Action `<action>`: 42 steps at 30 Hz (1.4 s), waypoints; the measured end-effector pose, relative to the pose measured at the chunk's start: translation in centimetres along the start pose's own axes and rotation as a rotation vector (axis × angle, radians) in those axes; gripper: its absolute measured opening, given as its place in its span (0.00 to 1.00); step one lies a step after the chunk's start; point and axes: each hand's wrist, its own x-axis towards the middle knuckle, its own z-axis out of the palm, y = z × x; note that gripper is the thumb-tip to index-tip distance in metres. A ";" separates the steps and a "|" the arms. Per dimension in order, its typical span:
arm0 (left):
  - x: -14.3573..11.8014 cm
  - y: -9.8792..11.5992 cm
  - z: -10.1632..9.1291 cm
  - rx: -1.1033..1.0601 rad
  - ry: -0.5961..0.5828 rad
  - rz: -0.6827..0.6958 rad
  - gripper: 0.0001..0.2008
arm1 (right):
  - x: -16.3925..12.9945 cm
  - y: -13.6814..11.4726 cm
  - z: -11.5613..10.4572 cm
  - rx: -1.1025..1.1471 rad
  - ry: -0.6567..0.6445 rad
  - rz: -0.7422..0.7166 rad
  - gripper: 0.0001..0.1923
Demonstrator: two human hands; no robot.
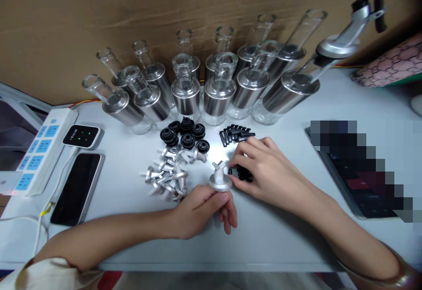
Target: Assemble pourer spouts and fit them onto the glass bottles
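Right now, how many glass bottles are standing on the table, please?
12: six front-row bottles, the rightmost with a metal pourer in its neck, and six back-row bottles behind them, partly covered. Further ones may be hidden.

soft light puts a sheen on the tabletop (215,148); edges stretch.

Rows of bottles (220,98) wall off the far side of the surface (121,180). Silver spouts (180,175) and black stoppers (187,141) crowd the middle. Open lanes lie between phone (75,189) and spouts, and between right hand (267,167) and tablet (369,200).
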 end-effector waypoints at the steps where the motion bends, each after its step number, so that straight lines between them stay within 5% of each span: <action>1: 0.0 0.0 0.0 -0.001 0.000 -0.002 0.28 | 0.0 0.0 0.1 -0.011 0.009 -0.004 0.05; 21: -0.1 0.4 0.0 0.058 -0.030 -0.011 0.31 | -0.3 -0.4 -0.7 0.626 0.217 0.111 0.03; 42: -0.2 0.2 -0.1 0.102 -0.039 -0.001 0.31 | -0.1 -0.6 -0.9 0.551 0.252 0.013 0.08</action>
